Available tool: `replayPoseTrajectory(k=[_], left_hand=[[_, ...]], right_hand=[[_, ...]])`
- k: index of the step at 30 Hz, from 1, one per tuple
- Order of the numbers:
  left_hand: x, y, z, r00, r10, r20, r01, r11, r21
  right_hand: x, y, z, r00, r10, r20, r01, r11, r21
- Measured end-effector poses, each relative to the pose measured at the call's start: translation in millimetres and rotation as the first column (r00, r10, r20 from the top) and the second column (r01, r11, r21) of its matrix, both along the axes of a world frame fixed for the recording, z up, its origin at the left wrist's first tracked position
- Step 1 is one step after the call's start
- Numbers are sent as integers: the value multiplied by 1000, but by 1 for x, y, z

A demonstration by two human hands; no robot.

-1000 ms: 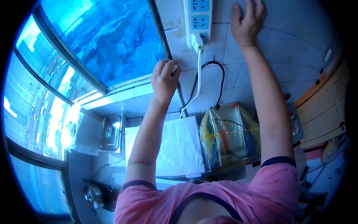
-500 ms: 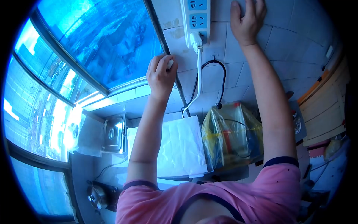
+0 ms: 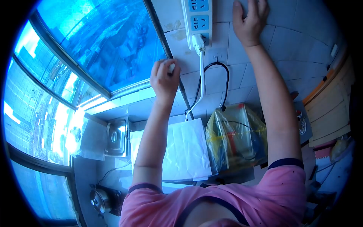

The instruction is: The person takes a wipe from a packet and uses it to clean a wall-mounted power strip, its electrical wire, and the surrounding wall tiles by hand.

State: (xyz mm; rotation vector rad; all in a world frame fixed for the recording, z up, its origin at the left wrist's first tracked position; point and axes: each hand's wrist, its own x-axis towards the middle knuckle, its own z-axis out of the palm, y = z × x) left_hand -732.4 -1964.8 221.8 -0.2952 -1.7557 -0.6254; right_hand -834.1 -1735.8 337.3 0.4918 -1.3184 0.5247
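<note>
My left hand (image 3: 164, 80) is closed round a small white wad (image 3: 171, 68), of which only a bit shows between the fingers; its kind I cannot make out. That hand is up at the wall, beside the dark strip (image 3: 160, 28) that edges the window. Higher and to the right, my right hand (image 3: 250, 27) rests against the tiled wall (image 3: 242, 53) with thumb and fingers apart, its fingertips partly cut off by the frame. Between the hands hangs a white power strip (image 3: 199, 32) with a white plug (image 3: 198, 42) in its lowest visible socket.
A white cord (image 3: 202, 72) and a looped black cable (image 3: 227, 72) hang down the wall. Below are a white-covered box (image 3: 185, 147), a bulky thing under yellow plastic (image 3: 236, 140), a metal container (image 3: 116, 137) and a lidded pot (image 3: 99, 199). Large window panes (image 3: 109, 41) fill the left side.
My left hand has shifted slightly down along the window's edge, still closed round the white wad. My right hand stays in place on the wall.
</note>
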Motion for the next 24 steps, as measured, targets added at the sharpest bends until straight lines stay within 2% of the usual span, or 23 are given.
replayPoseTrajectory(k=[3, 8, 10, 13, 15, 17, 19, 24], left_hand=[[-3, 4, 19, 999, 6, -36, -5, 998, 55], [2, 2, -20, 1000, -6, 13, 5, 996, 84], [1, 3, -4, 1000, 4, -2, -4, 998, 64], [-3, 8, 15, 999, 12, -36, -9, 997, 73], [0, 11, 12, 999, -39, -2, 39, 990, 137], [3, 12, -1, 1000, -4, 0, 4, 990, 141], [5, 17, -4, 993, -30, 112, -5, 954, 301], [2, 21, 1, 993, -71, 96, 28, 921, 389]], right_hand=[[0, 0, -1, 1000, -4, 8, 4, 1000, 0], [-5, 0, 0, 998, -4, -64, 4, 1000, -1], [-1, 1, -1, 1000, -31, -5, 31, 999, -17], [-10, 1, -1, 999, -5, -54, 4, 1000, -15], [-5, 0, -4, 1000, -3, -21, 2, 1000, -9], [-1, -1, -3, 1000, -7, 0, 7, 1000, -10], [0, 1, -4, 999, 25, 23, -24, 1000, -10], [-2, -1, -4, 999, 34, 18, -33, 999, -20]])
